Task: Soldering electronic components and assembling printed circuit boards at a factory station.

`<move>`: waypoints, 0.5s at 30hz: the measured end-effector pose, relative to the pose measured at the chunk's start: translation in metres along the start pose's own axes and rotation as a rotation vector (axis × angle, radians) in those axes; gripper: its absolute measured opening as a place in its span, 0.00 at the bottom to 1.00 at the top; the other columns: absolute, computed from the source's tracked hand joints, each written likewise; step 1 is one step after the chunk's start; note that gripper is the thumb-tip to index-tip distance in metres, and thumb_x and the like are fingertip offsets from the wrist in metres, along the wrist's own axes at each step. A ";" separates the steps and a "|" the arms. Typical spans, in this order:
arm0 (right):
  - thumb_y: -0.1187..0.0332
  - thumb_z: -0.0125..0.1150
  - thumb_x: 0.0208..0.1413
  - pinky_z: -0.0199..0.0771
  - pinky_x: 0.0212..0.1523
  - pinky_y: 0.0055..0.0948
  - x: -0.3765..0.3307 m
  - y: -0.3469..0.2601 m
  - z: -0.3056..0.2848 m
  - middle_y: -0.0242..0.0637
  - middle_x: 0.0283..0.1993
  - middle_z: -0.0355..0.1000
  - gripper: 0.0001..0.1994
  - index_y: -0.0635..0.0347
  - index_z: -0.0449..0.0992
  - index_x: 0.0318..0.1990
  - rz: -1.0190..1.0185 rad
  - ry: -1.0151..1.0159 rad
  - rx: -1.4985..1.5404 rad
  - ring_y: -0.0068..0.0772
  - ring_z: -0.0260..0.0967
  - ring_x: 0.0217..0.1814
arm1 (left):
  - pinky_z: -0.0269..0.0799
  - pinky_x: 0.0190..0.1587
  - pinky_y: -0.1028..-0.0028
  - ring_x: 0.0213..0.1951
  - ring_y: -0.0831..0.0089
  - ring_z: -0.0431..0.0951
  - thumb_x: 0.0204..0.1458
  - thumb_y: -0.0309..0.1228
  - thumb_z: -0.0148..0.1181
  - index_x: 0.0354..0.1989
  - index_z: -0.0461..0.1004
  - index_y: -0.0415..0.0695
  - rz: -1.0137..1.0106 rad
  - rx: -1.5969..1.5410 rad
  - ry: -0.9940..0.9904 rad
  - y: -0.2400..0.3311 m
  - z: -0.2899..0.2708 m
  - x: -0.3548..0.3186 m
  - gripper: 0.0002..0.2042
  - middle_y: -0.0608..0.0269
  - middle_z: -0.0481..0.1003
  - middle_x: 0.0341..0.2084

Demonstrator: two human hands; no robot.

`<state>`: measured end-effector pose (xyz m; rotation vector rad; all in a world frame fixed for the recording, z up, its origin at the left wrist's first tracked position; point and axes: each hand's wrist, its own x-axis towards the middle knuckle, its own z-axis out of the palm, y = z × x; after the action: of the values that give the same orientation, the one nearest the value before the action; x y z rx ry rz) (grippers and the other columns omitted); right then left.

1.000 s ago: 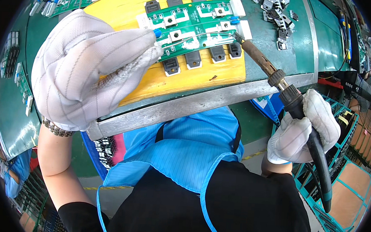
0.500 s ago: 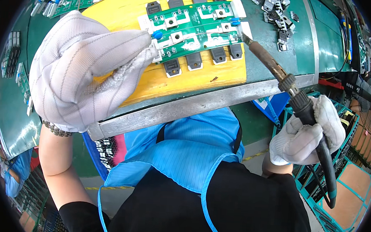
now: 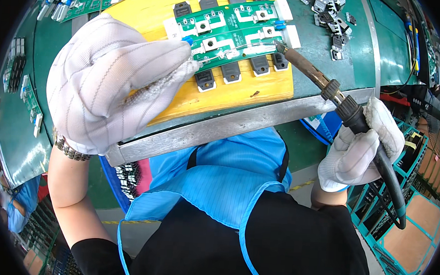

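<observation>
A green circuit board [image 3: 225, 33] with white end blocks and blue disc parts lies on a yellow board [image 3: 263, 87]. Black flat transistors [image 3: 231, 72] stick out along both of its long edges. My left hand [image 3: 117, 81], in a white striped glove, is closed in a pinch over the board's left end. From its fingertips a thin, shiny solder wire [image 3: 246, 45] runs across the board toward the right. My gloved right hand [image 3: 362, 151] grips the soldering iron [image 3: 355, 115] by its black handle. The iron's tip is at the board's lower right edge, by the wire's end.
Loose black and metal parts [image 3: 333, 23] are heaped on the green bench at the right. More circuit boards [image 3: 85, 0] lie at the far left. A metal edge strip [image 3: 246, 121] borders the bench in front of me. Teal racks [image 3: 406, 214] stand at the right.
The iron's tip has moved left and slightly down, from the white end block onto the board's lower right edge. My left hand has shifted a little right with the solder wire.
</observation>
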<state>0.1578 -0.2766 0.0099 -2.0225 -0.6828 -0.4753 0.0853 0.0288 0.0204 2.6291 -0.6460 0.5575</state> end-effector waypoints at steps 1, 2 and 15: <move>0.61 0.62 0.47 0.75 0.44 0.32 0.001 0.000 -0.001 0.48 0.33 0.78 0.15 0.68 0.79 0.31 -0.027 0.005 -0.001 0.42 0.79 0.37 | 0.68 0.28 0.73 0.25 0.70 0.74 0.37 0.18 0.70 0.36 0.79 0.42 0.001 0.002 -0.001 0.000 0.001 0.001 0.14 0.62 0.81 0.31; 0.61 0.62 0.47 0.75 0.44 0.32 0.002 -0.001 -0.002 0.48 0.33 0.78 0.15 0.68 0.79 0.31 -0.025 0.008 -0.006 0.42 0.79 0.37 | 0.68 0.28 0.73 0.25 0.70 0.74 0.37 0.18 0.70 0.36 0.79 0.42 0.003 0.005 -0.001 -0.001 0.002 0.002 0.15 0.62 0.81 0.31; 0.59 0.46 0.61 0.72 0.33 0.23 0.000 0.001 -0.013 0.52 0.39 0.70 0.20 0.73 0.69 0.43 -0.048 -0.028 0.014 0.28 0.68 0.31 | 0.68 0.37 0.70 0.35 0.69 0.76 0.37 0.35 0.67 0.37 0.73 0.47 0.299 -0.102 0.034 0.012 0.015 0.010 0.16 0.63 0.79 0.44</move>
<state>0.1579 -0.2885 0.0154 -2.0061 -0.7508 -0.4697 0.0919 0.0092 0.0155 2.4382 -1.0376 0.6335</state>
